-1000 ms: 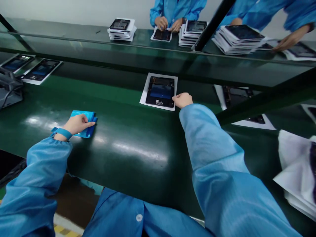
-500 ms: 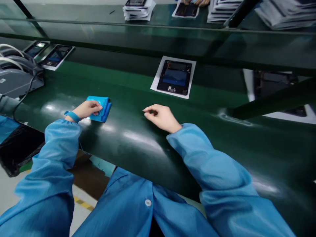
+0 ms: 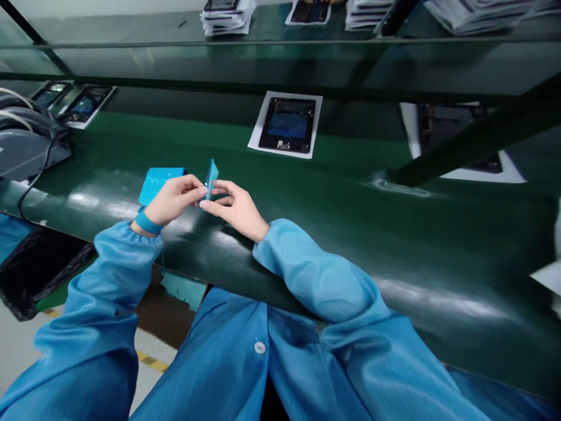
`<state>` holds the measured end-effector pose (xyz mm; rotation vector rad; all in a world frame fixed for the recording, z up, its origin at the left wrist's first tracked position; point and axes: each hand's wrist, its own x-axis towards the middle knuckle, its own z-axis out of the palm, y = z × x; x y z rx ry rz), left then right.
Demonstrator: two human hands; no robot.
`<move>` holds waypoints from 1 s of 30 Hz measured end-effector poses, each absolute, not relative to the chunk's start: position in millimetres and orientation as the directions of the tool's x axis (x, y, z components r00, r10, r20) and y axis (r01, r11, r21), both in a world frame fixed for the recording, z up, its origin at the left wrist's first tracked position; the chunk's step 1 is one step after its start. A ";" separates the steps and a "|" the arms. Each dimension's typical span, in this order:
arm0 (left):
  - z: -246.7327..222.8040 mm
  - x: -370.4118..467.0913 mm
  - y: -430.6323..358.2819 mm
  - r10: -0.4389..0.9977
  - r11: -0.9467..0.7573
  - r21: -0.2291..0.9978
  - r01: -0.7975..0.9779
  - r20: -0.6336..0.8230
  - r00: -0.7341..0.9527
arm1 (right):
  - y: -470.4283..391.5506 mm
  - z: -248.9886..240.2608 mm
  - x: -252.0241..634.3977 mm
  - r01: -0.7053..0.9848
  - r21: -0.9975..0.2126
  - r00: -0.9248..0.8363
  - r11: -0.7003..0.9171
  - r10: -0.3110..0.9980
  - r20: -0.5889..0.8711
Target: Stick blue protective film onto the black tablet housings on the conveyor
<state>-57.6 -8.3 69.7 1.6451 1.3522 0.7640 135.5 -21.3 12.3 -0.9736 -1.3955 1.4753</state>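
A thin blue film piece stands upright between my two hands, above the green work surface. My left hand, with a blue band at its wrist, is closed with thumb and fingers on the film's lower left side. From the right, my right hand meets the film with thumb and fingertips, its fingers curled around the lower edge. Just behind my left hand lies a flat stack of blue film pieces, partly covered by that hand.
Beyond my hands, a black tablet-like panel lies on white paper. Another panel sits behind a dark slanted post at right. Grey equipment with cables stands at left. Stacked papers rest on the upper shelf.
My left hand has come off the blue stack with a film piece and moved right. My right hand has moved left to meet it. The view has shifted slightly.
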 end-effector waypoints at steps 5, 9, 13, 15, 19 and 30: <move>64.4 -8.4 -15.0 0.937 -0.083 0.963 0.257 -0.012 0.350 | -33.6 21.9 163.8 -0.152 -0.987 -0.227 0.047 0.971 0.081; 60.1 9.5 -13.9 0.921 -0.135 0.960 0.244 0.030 0.389 | -40.4 21.2 188.7 -0.234 -0.972 -0.237 -0.017 0.971 0.040; 59.1 16.9 -13.7 0.907 -0.173 0.945 0.276 0.043 0.419 | -46.5 18.6 203.3 -0.252 -0.964 -0.221 -0.088 0.975 -0.031; 59.3 16.6 -13.9 0.902 -0.184 0.941 0.285 0.047 0.429 | -48.1 17.6 207.6 -0.209 -0.975 -0.178 -0.071 0.983 -0.034; 60.0 7.4 -14.1 0.900 -0.207 0.921 0.330 0.047 0.433 | -43.0 13.7 231.0 -0.104 -0.994 0.081 0.022 0.997 0.013; 90.1 -73.2 -2.9 0.952 -0.288 0.805 0.518 0.185 0.243 | -128.7 24.0 257.0 0.006 -0.998 0.115 -0.064 0.991 -0.063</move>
